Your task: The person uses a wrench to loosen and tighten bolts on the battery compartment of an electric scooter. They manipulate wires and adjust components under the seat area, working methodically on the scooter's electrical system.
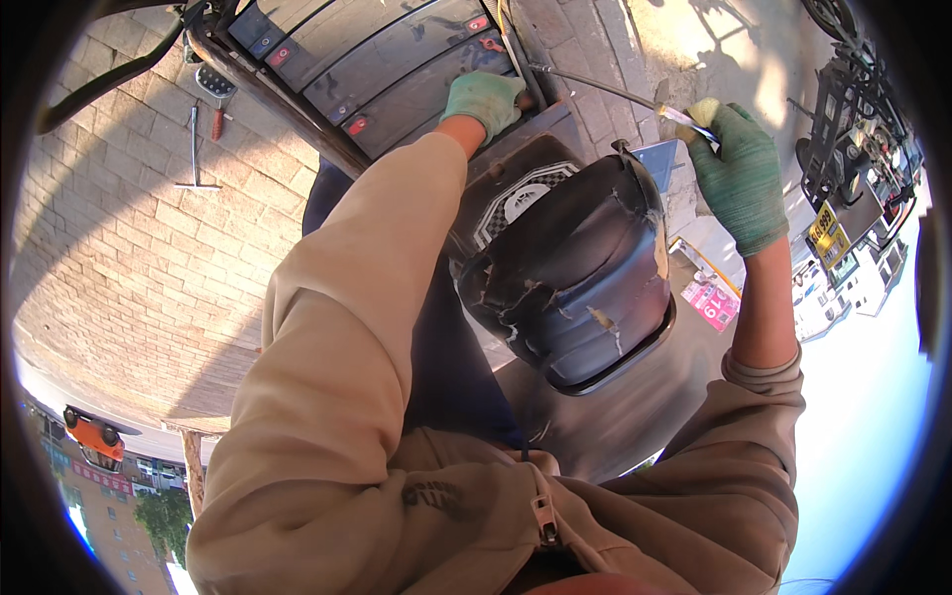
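Note:
My left hand (484,103), in a green knitted glove, reaches to the right end of a row of dark grey batteries (397,84) set in an open compartment. Its fingers are curled at the battery's edge, and what they hold, if anything, is hidden. Red terminal caps (358,125) show on the batteries. Out to the right, my right hand (742,178), also gloved in green, is closed around the handle of a long screwdriver (605,87). The metal shaft points left, toward the compartment's right edge.
A torn black seat (575,278) is tipped up between my arms. On the brick paving at left lie a T-handled tool (195,149) and a red-handled tool (216,104). Parked two-wheelers (858,149) stand at right. An orange vehicle (94,438) is far left.

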### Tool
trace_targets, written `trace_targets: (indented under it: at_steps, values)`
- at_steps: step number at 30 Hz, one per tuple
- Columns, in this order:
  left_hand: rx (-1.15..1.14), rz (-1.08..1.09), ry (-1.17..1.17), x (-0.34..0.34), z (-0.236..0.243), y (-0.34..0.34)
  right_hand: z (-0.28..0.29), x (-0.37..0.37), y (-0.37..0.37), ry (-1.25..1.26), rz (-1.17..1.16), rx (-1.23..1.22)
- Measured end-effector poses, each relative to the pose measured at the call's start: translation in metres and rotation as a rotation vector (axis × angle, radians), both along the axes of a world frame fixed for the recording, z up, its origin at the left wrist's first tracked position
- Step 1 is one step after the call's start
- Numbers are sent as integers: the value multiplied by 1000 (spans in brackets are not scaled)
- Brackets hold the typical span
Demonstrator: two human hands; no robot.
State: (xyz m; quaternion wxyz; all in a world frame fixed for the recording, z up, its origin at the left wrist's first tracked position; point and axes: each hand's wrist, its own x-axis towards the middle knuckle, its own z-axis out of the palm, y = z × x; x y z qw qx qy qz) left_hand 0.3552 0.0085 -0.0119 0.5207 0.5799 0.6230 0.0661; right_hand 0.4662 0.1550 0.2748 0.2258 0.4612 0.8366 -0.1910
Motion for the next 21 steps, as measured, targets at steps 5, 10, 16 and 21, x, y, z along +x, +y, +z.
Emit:
trace_targets:
  at_steps: [5, 10, 16, 21]
  values:
    - [140, -19, 40, 16, -10, 0, 1, 4, -40, 130, -354, 208]
    - [119, -110, 53, 21, -11, 8, -32, -6, -68, 208, -545, 243]
    - [171, -191, -37, 5, -4, 4, -57, 2, -67, 428, -775, 239]
    - [101, -175, 30, 17, 0, 11, -68, 12, -65, 518, -826, 203]
